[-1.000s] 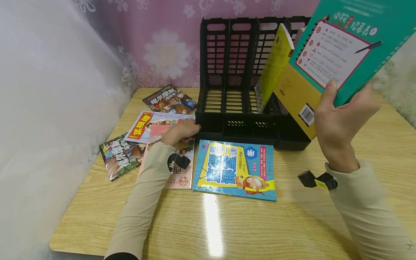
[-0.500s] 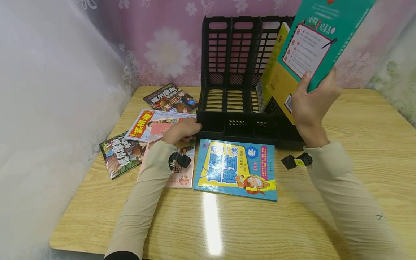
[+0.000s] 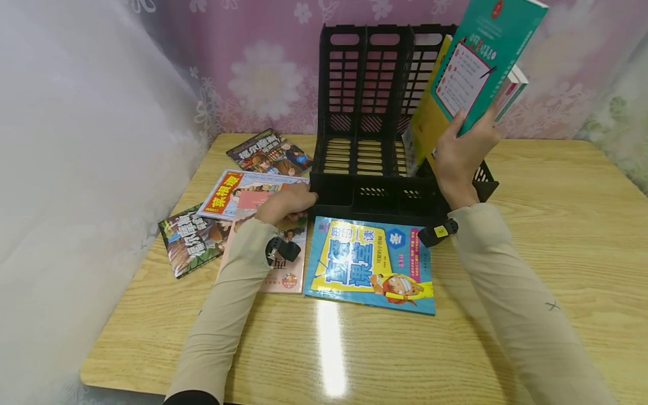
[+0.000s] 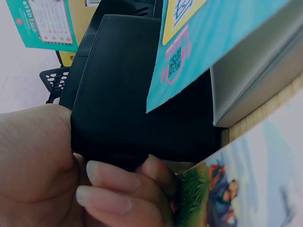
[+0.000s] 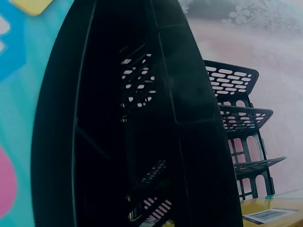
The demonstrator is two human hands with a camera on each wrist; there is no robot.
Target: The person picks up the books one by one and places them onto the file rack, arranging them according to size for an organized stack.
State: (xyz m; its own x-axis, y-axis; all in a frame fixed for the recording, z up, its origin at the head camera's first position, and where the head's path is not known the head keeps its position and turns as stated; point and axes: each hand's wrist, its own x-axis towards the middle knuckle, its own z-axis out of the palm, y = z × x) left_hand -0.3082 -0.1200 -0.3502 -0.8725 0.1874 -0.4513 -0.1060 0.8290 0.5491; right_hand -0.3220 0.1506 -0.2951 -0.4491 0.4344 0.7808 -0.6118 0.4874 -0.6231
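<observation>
My right hand grips a green-and-yellow book, thumb on its cover and fingers round the far side. The book leans over the right end of a black book rack. A yellow book stands upright in the rack, partly hidden behind it. White-and-red book ends show just right of the held book. In the right wrist view, the held book's yellow part lies beside the rack's front. My left hand holds the rack's front left corner, fingers curled in the left wrist view.
A blue book lies flat before the rack. Left of it, a pink book, a white-and-red comic-style book and two dark-covered books overlap. A flowered curtain hangs behind the table.
My right hand has carried the green-and-yellow book left and away from me, over the rack's right end. The book ends behind it have come into sight. My left hand stays at the corner.
</observation>
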